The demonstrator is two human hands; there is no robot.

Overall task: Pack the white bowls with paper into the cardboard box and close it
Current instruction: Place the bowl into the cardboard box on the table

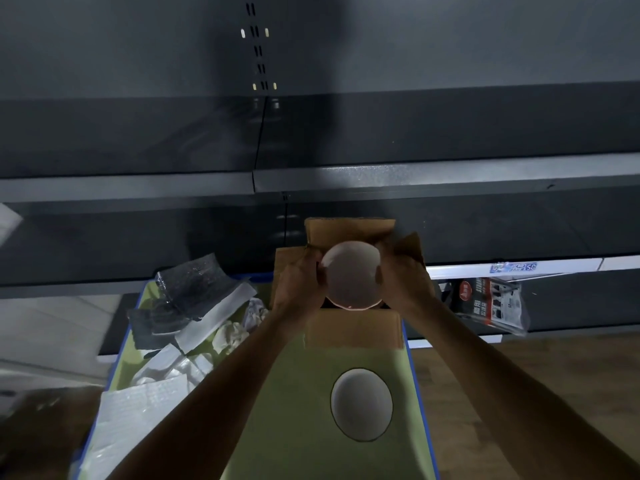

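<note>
Support is given from both sides to a round white bowl [351,275], which is held directly above the open brown cardboard box [349,230], presumably so that it can be lowered straight in between the spread flaps. The left hand [299,278] and right hand [401,275] are curled round its opposite edges. A second white bowl [362,403] rests on the green tabletop [294,427], with crumpled white paper [232,336] heaped further left.
</note>
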